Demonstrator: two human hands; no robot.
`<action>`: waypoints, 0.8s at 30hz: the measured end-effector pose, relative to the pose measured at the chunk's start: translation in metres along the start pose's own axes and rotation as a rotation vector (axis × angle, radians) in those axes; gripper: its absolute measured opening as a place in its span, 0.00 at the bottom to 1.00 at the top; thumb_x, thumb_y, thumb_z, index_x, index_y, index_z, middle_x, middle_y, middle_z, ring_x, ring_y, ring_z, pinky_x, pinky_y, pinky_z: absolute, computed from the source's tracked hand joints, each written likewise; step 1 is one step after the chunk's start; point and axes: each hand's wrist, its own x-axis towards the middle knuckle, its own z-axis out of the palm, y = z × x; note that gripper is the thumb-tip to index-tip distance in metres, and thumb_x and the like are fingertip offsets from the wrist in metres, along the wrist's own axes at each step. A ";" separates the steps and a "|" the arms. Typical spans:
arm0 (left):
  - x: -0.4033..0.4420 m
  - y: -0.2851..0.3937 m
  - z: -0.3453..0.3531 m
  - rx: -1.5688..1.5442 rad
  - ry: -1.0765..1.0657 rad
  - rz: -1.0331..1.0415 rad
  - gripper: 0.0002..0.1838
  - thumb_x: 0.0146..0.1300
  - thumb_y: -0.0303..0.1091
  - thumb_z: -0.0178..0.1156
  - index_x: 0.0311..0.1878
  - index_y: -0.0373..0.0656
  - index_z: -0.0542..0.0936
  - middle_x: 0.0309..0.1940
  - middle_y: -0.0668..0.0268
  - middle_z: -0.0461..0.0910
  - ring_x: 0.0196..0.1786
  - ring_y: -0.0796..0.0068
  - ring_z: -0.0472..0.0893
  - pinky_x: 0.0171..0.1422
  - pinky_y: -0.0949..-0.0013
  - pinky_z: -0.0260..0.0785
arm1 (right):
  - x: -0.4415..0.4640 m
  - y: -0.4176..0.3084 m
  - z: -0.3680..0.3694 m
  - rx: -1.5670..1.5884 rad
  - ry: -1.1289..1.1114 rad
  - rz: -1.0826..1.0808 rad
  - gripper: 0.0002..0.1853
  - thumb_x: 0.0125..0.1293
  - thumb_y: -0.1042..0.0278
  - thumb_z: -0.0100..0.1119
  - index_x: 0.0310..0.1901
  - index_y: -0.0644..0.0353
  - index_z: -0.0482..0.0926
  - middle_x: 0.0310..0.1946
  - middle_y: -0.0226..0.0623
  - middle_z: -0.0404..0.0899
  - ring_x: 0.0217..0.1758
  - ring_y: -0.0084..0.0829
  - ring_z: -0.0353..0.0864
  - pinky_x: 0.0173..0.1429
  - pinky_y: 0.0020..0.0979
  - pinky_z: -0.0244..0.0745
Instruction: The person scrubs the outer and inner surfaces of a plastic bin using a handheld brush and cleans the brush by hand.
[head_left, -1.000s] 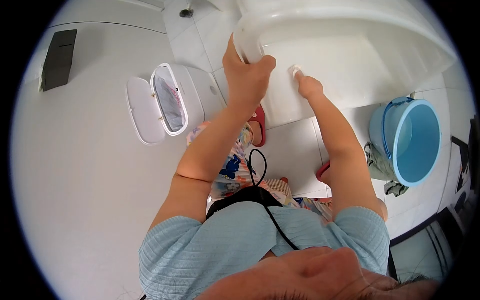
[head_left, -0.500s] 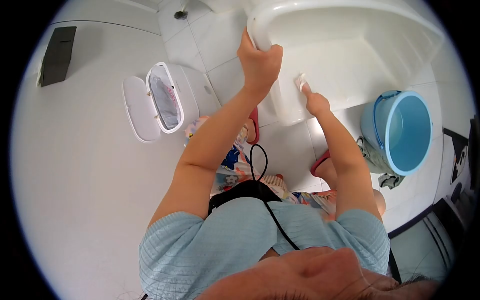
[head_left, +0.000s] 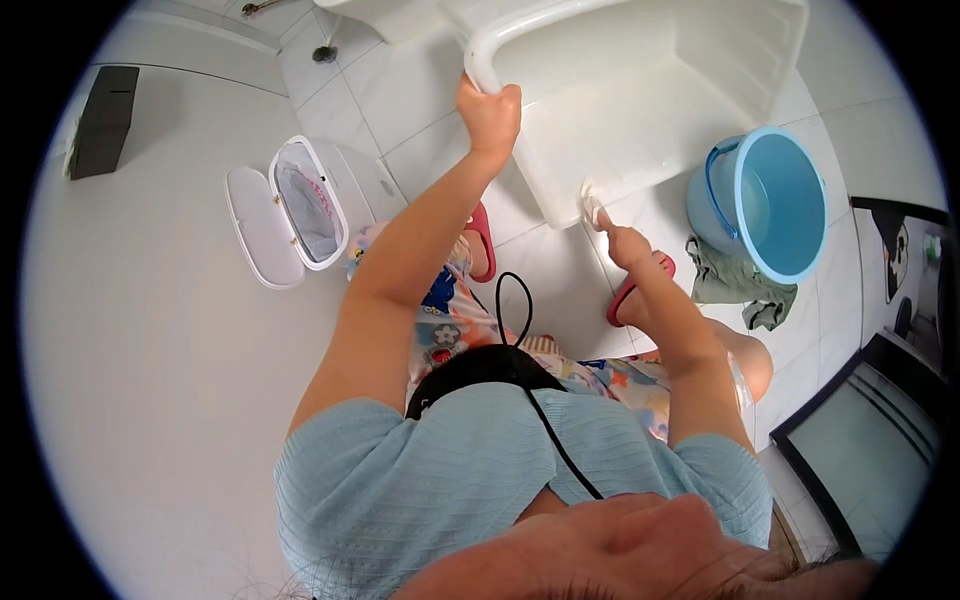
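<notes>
Watching remotely, I see the left hand (head_left: 490,122) grip a white tub (head_left: 625,115) by its rim; the tub lies ahead, long axis running left to right. The right hand (head_left: 628,247), closer to its near edge, pinches a white wipe (head_left: 591,205) there. The blue bucket's (head_left: 712,205) contents are unclear; the open bin (head_left: 340,190) holds a grey liner (head_left: 308,212).

Left hand (head_left: 489,120) gripping; right hand (head_left: 629,246) pinching; both outstretched.
</notes>
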 end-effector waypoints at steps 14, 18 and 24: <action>-0.017 0.013 -0.019 0.082 -0.181 -0.200 0.23 0.43 0.25 0.58 0.47 0.33 0.75 0.37 0.55 0.81 0.37 0.60 0.81 0.44 0.63 0.72 | -0.037 0.012 0.006 1.538 0.293 0.459 0.23 0.73 0.56 0.44 0.66 0.55 0.65 0.27 0.37 0.81 0.12 0.20 0.64 0.11 0.23 0.55; -0.026 0.040 -0.040 0.136 -0.335 -0.235 0.26 0.44 0.29 0.63 0.50 0.33 0.74 0.37 0.55 0.81 0.38 0.61 0.82 0.44 0.62 0.74 | -0.054 0.012 -0.001 1.523 0.139 0.524 0.23 0.74 0.57 0.43 0.64 0.59 0.65 0.31 0.40 0.83 0.12 0.22 0.67 0.12 0.23 0.60; -0.015 0.046 -0.064 0.737 -0.284 -0.033 0.39 0.44 0.41 0.72 0.59 0.37 0.67 0.43 0.51 0.80 0.44 0.56 0.82 0.48 0.58 0.74 | -0.051 0.018 0.027 1.600 0.154 0.545 0.21 0.72 0.62 0.43 0.64 0.58 0.66 0.33 0.40 0.83 0.13 0.21 0.67 0.15 0.23 0.66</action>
